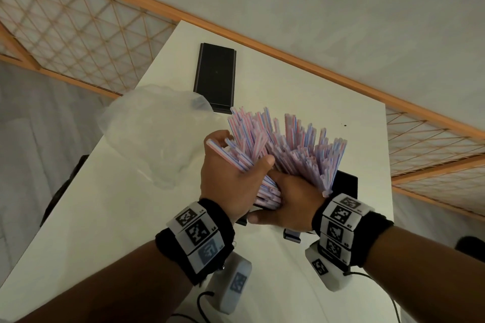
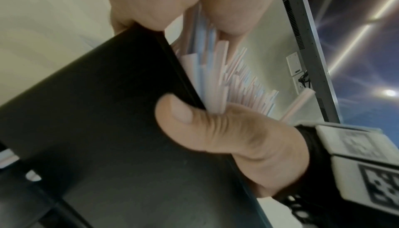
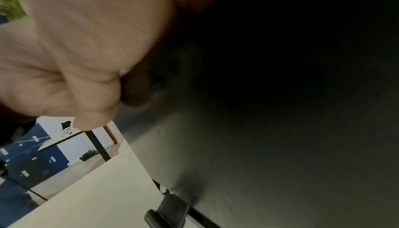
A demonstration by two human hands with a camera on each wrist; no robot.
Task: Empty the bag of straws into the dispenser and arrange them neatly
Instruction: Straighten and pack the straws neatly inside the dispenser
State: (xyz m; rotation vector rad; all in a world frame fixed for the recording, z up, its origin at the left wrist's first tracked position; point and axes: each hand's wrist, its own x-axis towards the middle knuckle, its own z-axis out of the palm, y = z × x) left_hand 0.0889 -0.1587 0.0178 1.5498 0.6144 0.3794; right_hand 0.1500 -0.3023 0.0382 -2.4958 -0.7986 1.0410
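A thick bundle of pink-and-blue striped straws (image 1: 294, 144) fans upward over the black dispenser (image 1: 347, 183), which is mostly hidden beneath it. My left hand (image 1: 231, 173) grips the left side of the bundle, with some straws crossing its palm. My right hand (image 1: 291, 199) wraps round the straws' lower ends. In the left wrist view the right thumb (image 2: 194, 126) presses on the dispenser's dark outer wall (image 2: 97, 129), and the straws (image 2: 218, 71) rise behind it under the left hand (image 2: 172, 1). The right wrist view shows only the right hand (image 3: 86, 44) against the dispenser (image 3: 259, 129).
The crumpled clear plastic bag (image 1: 147, 134) lies on the white table (image 1: 118, 217) to the left of my hands. A flat black lid (image 1: 215, 76) lies further back. The table's left edge runs close to the bag.
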